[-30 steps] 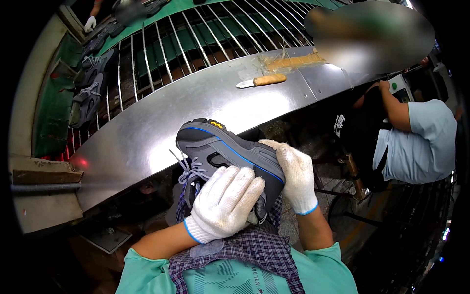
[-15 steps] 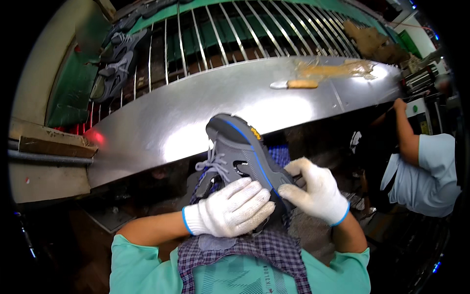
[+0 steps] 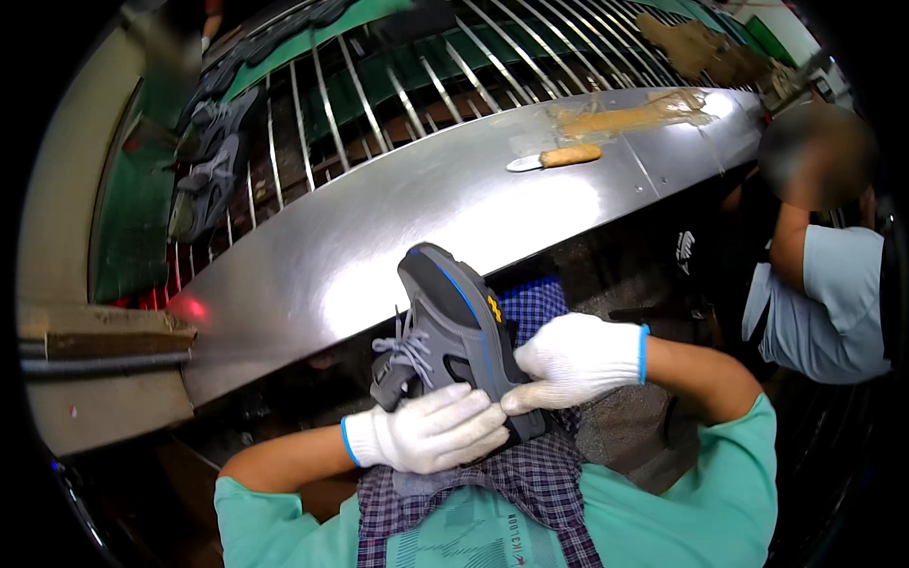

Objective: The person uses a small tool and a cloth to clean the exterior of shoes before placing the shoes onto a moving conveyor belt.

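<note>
A grey lace-up sneaker [image 3: 461,331] with a blue line along its sole edge and a yellow patch lies on its side in my lap, toe pointing to the metal table [image 3: 379,232]. My left hand [image 3: 431,431], in a white knit glove, presses over the heel end of the upper with its fingers together. On the sole side, my right hand [image 3: 578,362], gloved alike, grips the heel with thumb and fingers around the sole edge. Under the hands, part of the heel is hidden. A knife [image 3: 568,156] with an orange-brown handle rests on the table beyond the toe.
Past the table runs a rack of metal bars [image 3: 402,95]. Grey shoes [image 3: 208,185] stand along its left end. Brown tape-like material [image 3: 630,115] sticks to the table. A co-worker's light blue sleeve [image 3: 824,293] is at the right. Worn board [image 3: 118,343] edges the left.
My right hand has swung round and closed in on the sole edge near the heel. The sneaker has come slightly nearer to me; my left hand stays on it.
</note>
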`<state>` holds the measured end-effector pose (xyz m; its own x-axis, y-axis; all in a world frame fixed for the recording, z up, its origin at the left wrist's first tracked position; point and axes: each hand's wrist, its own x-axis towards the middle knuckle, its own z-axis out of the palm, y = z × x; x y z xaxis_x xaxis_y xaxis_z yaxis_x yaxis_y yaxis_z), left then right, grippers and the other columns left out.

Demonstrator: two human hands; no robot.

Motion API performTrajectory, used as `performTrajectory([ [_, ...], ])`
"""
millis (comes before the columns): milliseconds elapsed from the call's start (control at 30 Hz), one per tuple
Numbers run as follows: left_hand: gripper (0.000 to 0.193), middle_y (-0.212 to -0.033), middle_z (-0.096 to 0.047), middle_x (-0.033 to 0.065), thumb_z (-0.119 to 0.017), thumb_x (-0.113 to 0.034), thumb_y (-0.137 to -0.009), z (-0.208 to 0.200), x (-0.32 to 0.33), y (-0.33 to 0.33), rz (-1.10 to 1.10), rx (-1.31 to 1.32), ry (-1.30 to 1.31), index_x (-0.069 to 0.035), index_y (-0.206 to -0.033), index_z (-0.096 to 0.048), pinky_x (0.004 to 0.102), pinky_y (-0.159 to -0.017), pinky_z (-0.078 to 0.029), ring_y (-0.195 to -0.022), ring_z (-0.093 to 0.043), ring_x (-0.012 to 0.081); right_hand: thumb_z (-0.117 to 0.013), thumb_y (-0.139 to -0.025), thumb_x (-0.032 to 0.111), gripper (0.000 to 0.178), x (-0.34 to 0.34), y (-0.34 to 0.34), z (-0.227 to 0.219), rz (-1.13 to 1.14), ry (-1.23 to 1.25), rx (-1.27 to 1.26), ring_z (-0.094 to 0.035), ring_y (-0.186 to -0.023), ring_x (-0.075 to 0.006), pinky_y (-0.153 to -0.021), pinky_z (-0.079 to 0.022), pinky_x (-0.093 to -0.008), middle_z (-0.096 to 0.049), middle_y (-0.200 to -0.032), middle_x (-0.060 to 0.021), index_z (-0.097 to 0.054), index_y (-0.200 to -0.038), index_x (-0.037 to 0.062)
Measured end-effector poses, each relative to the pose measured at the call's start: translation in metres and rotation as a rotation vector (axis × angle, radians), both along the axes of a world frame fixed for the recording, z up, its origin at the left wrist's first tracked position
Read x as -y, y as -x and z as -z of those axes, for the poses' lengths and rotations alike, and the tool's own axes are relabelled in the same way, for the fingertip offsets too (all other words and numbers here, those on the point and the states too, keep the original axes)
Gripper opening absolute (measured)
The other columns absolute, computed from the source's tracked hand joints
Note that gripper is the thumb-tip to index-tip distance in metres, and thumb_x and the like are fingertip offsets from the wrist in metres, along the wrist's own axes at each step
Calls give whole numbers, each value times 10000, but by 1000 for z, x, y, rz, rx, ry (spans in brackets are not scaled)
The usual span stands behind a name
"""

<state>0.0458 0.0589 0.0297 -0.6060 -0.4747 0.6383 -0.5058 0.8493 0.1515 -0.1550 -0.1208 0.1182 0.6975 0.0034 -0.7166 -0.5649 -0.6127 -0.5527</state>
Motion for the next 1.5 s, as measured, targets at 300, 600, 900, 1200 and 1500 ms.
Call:
performTrajectory([
  [300,526,-1521,-608,203,-594,-203,-1002,-41,16,0,246,380,-502,-99,-1517,-618,555,-1192,-444,-1399,-575,395,-711,-979,591,1025,1,48,59,582,-405,165,-677,-1287,-432,-1097,-530,-447,-666,-1403,-334,-250,-1700,27],
  [600,490,-1465,-628,204,-611,-170,-967,-54,38,7,243,288,-418,-116,-1452,-656,553,-1098,-497,-1266,-625,406,-695,-1062,354,939,-39,35,93,1215,-1211,466,-563,-1326,-204,-1106,-523,-350,-527,-1516,-165,-124,-1754,77],
  [900,546,-1370,-662,137,-896,-242,-771,-45,75,-9,-321,-235,-53,-110,-1282,-757,511,-1011,-609,-1231,-670,359,-652,-1044,262,413,45,35,18,1520,-560,692,-674,-1093,-199,-1023,-542,-350,-716,-1230,-97,-650,-1344,-22],
  [1200,583,-1378,-688,200,-759,-348,-956,51,199,-84,-930,-481,-481,-35,-1431,-631,496,-1080,-558,-1275,-667,400,-727,-999,338,768,312,-58,-42,1289,-245,990,-675,-1296,-364,-1105,-570,-461,-602,-1512,-240,-431,-1607,-27],
  [1500,436,-1271,-737,163,-745,-354,-976,61,220,-87,-882,-639,-569,-78,-1313,-727,455,-1003,-586,-1172,-715,357,-885,-830,299,806,269,-155,110,418,1152,692,-499,-1430,-510,-1163,-473,-572,-397,-1683,-235,-522,-1532,139],
])
